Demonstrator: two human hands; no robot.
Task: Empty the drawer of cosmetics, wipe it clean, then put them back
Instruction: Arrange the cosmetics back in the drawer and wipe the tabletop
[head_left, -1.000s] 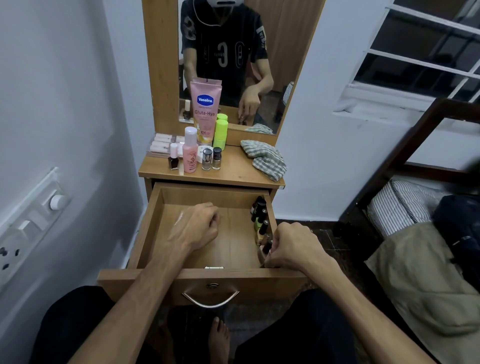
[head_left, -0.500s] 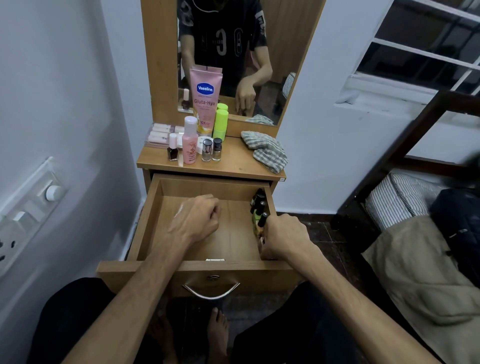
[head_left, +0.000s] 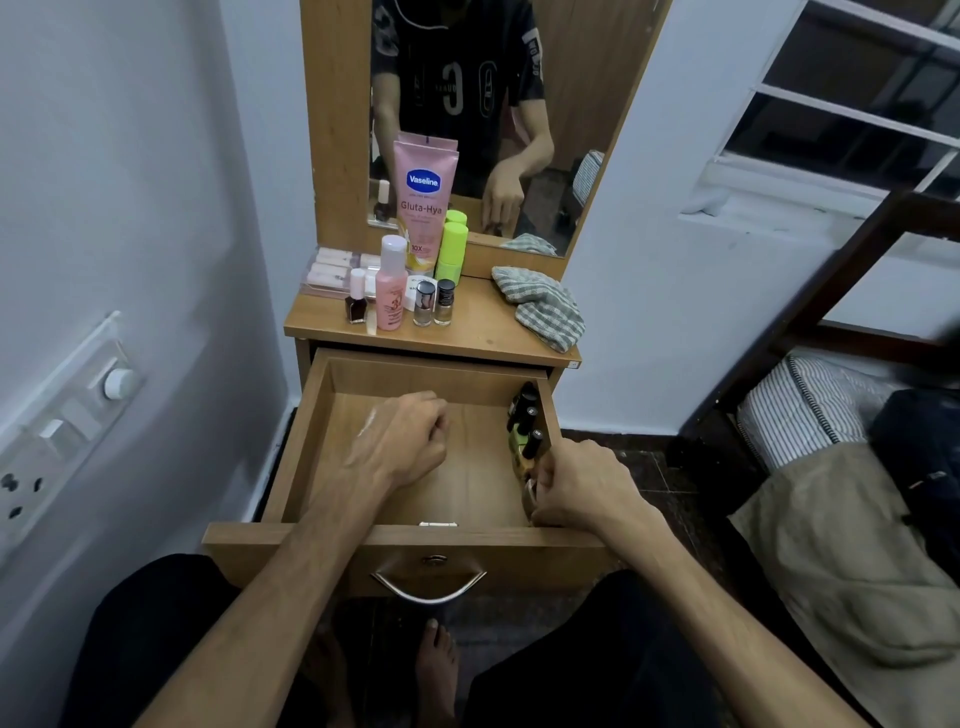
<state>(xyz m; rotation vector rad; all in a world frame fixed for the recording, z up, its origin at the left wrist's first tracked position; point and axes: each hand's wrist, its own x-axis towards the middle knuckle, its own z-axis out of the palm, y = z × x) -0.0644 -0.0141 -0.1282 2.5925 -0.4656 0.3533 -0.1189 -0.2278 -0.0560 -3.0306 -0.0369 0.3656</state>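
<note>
Along the drawer's (head_left: 415, 535) right wall the small bottles (head_left: 524, 426) stood in a row, probably restocking, right hand (head_left: 582, 486) pinching one at the near end, left hand (head_left: 410, 441) clenched empty over bare floor, remaining cosmetics (head_left: 410, 270) and cloth (head_left: 545, 306) parked on top.

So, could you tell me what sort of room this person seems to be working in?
Most likely a bedroom: a small wooden dressing table with a mirror holds cosmetics such as a Vaseline tube, and a bed frame with bedding stands to the right.
</note>
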